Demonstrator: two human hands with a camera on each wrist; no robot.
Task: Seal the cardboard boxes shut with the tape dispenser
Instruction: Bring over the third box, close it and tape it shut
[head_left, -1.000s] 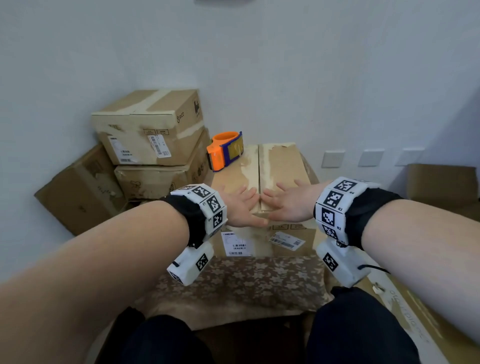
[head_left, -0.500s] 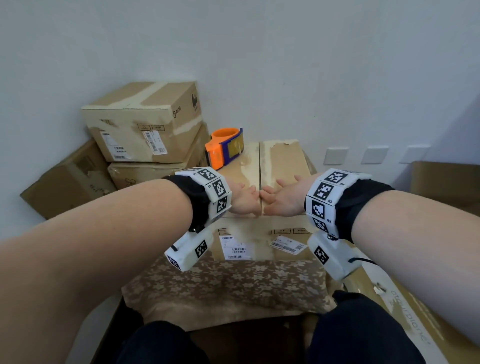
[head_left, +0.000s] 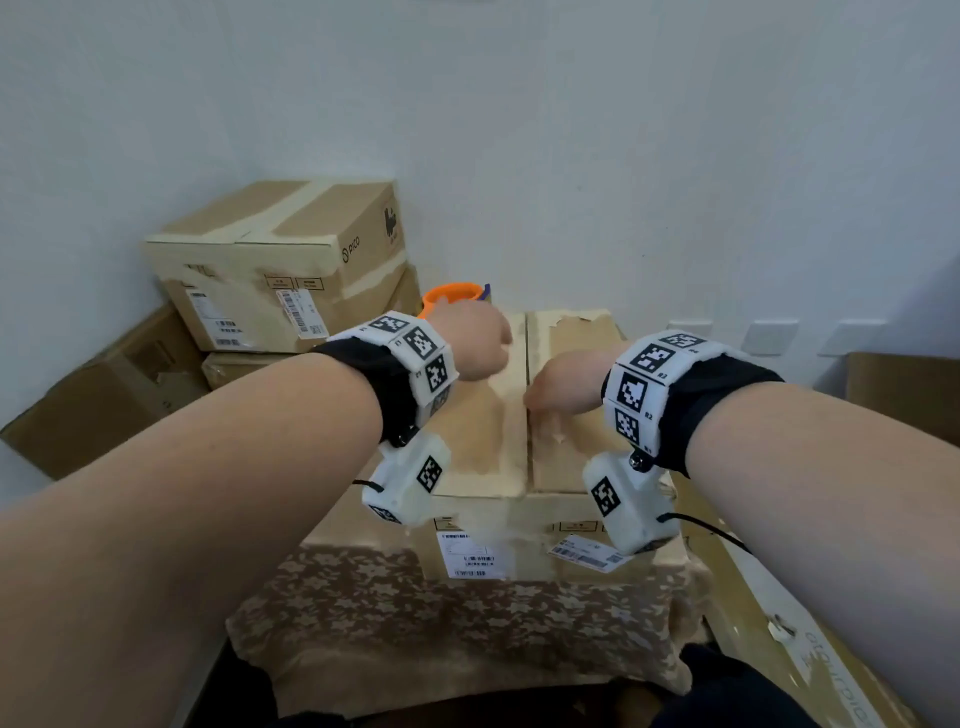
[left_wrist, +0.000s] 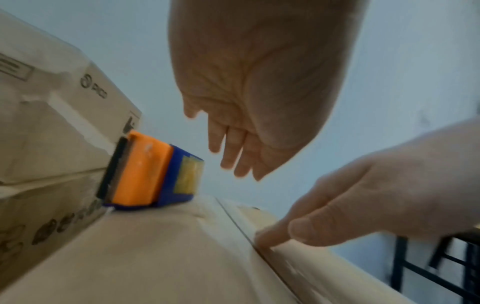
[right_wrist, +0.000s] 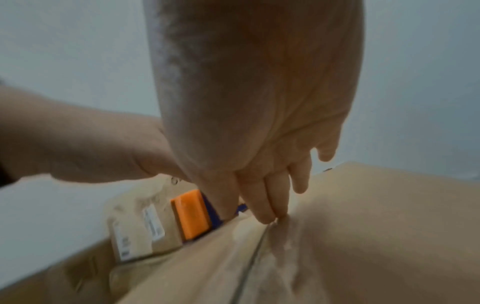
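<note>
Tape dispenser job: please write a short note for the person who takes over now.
Left hand: open, holds nothing, in the air close to the tape dispenser.
Right hand: open, fingertips on the centre seam of the front box.
Dispenser: on the box's far left corner, beside the stacked boxes.
Done: flaps closed.
Left: take the dispenser, tape the seam.

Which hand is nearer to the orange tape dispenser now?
Left. The left hand hovers open just before the tape dispenser, not touching it; the right hand presses the box seam, farther away.

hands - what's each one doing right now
Left hand: open, holding nothing, above the box near the tape dispenser.
Right hand: open, fingertips on the box seam.
</note>
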